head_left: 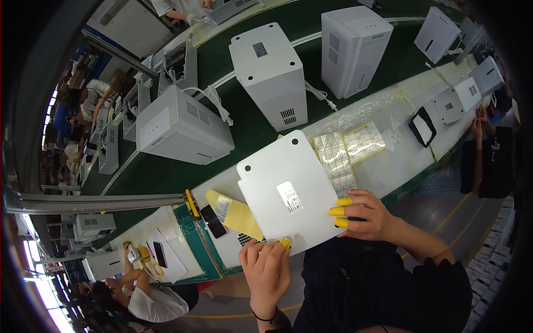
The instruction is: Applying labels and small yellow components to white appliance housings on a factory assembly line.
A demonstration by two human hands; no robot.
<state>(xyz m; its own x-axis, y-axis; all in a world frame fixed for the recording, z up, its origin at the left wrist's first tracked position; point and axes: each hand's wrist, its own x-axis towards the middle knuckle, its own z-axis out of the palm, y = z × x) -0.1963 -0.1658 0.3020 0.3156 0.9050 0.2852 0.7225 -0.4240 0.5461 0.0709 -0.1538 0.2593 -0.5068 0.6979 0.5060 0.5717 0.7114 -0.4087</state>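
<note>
A white box-shaped appliance (266,194) stands bottom up before me, its base plate with a printed label toward me and round black feet at several corners. My right hand (369,215), with yellow finger cots on three fingers, grips the plate's right edge beside a black foot. At its near left corner is my left hand (265,269), fingers bent and drawn together, a yellow-capped fingertip against the plate. Whatever may lie under that fingertip is hidden. Next to the left hand lies a sheet of black dots (244,238), partly covered.
Label sheets (335,161) lie behind the appliance. To its left are yellow backing paper (239,213), a phone (213,222) and a yellow-handled cutter (191,203). Several similar appliances (266,77) stand on the green conveyor (216,50). Another person (150,299) works at the left.
</note>
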